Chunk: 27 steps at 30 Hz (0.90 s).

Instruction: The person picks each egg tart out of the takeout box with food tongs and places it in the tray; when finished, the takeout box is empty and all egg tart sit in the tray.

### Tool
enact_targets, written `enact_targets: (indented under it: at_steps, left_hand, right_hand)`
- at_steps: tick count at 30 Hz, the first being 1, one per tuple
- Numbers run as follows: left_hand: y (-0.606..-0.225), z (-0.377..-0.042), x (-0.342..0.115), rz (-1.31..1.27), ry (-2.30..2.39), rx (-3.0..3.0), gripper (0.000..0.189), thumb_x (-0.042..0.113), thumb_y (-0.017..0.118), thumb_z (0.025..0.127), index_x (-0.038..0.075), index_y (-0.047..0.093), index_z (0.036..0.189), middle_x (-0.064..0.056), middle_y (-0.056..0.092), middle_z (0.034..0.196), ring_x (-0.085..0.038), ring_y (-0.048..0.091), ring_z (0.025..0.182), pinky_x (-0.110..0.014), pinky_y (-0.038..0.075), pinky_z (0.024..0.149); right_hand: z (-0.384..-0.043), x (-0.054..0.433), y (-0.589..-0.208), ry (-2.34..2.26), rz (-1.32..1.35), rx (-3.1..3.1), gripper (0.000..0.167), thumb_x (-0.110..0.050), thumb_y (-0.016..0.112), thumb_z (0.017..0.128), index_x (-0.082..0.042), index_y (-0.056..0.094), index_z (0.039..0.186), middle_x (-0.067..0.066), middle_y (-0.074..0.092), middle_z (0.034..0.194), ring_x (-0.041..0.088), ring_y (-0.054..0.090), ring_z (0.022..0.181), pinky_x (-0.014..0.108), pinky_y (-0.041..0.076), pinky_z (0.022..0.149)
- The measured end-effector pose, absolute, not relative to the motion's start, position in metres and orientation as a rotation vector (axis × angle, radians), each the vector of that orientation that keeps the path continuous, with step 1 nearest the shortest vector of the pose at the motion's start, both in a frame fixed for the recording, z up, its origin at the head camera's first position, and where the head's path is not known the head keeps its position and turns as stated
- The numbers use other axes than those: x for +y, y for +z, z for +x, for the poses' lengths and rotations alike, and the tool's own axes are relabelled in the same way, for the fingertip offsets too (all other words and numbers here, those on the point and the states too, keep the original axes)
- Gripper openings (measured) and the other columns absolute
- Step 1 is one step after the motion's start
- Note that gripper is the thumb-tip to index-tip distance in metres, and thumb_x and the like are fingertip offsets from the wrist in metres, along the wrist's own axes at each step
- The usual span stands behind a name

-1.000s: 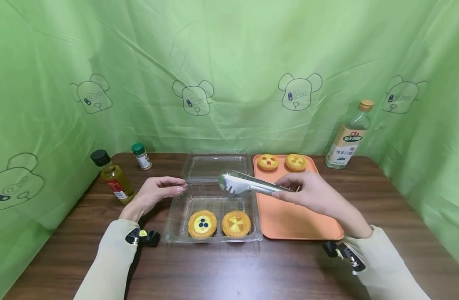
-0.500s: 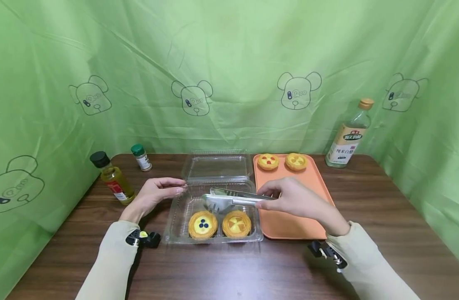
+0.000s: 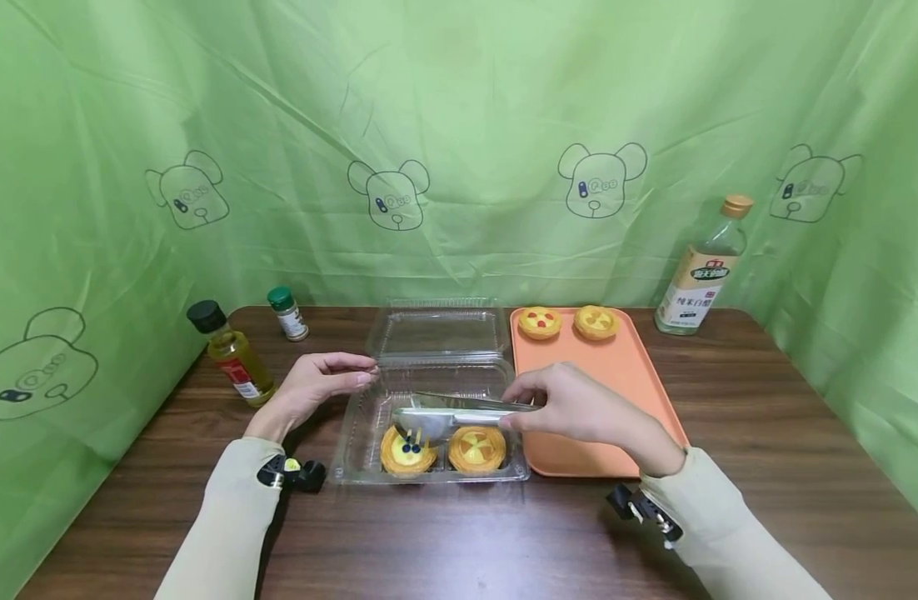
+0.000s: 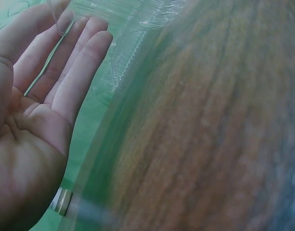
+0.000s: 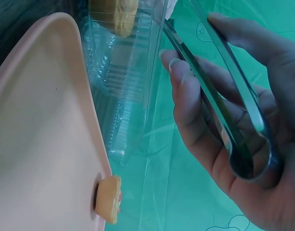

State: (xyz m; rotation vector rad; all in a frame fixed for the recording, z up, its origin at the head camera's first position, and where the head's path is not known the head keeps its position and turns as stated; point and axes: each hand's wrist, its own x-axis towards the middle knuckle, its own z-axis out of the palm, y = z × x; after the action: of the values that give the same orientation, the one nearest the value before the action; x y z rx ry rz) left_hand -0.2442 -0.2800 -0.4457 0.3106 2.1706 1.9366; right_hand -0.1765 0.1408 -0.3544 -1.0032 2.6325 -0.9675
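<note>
I keep the right hand (image 3: 579,407) clamped round the tongs (image 3: 470,417), which point left across lower centre, tips over the blueberry tart (image 3: 406,463); contact I can't tell. My left hand (image 3: 314,388) pinches the clear box (image 3: 442,478).

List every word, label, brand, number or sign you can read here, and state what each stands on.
"纯米白醋": orange-capped bottle; its oval emblem is too blurred to read.
Cartoon heads on the green curtain: lettering too blurred.
Black-capped bottle: label too small.
Green-capped shaker: label too small.
</note>
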Motion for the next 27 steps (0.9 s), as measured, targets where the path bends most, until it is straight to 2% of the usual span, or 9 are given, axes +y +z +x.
enact_targets:
  at_steps: [5,10,18,27]
  left_hand:
    - [-0.445,-0.245,-0.279,0.317,1.931,2.171,0.041,0.011,0.083,0.094,-0.006,0.071,0.13,-0.014,0.077,0.121,-0.023,0.075,0.11,-0.036,0.061,0.093]
    - [-0.443,-0.245,-0.28,0.317,1.917,2.188,0.037,0.012,0.083,0.095,-0.003,0.074,0.128,-0.013,0.077,0.121,-0.023,0.075,0.11,-0.036,0.061,0.093]
    - [-0.445,-0.245,-0.281,0.339,1.939,2.171,0.034,0.008,0.081,0.096,-0.004,0.074,0.127,-0.015,0.077,0.12,-0.023,0.075,0.11,-0.035,0.061,0.092]
    - [-0.443,-0.244,-0.28,0.319,1.931,2.175,0.036,0.01,0.082,0.095,-0.003,0.074,0.127,-0.014,0.077,0.121,-0.024,0.075,0.111,-0.036,0.06,0.094]
  right_hand:
    - [-0.174,0.138,-0.353,-0.943,-1.036,2.638,0.026,-0.033,0.083,0.094,-0.013,0.08,0.111,-0.015,0.074,0.097,0.004,0.065,0.083,0.029,0.057,0.077]
    - [-0.172,0.135,-0.351,-0.915,-1.076,2.649,0.025,-0.032,0.083,0.095,-0.013,0.08,0.111,-0.015,0.074,0.096,0.002,0.065,0.083,0.029,0.057,0.077]
    - [-0.168,0.125,-0.352,-0.831,-1.105,2.693,0.029,-0.033,0.082,0.094,-0.011,0.08,0.113,-0.006,0.078,0.105,0.003,0.068,0.086,0.031,0.059,0.078]
    - [-0.166,0.12,-0.355,-0.793,-1.109,2.727,0.027,-0.033,0.083,0.093,-0.012,0.08,0.11,-0.007,0.078,0.101,0.003,0.066,0.082,0.03,0.058,0.076]
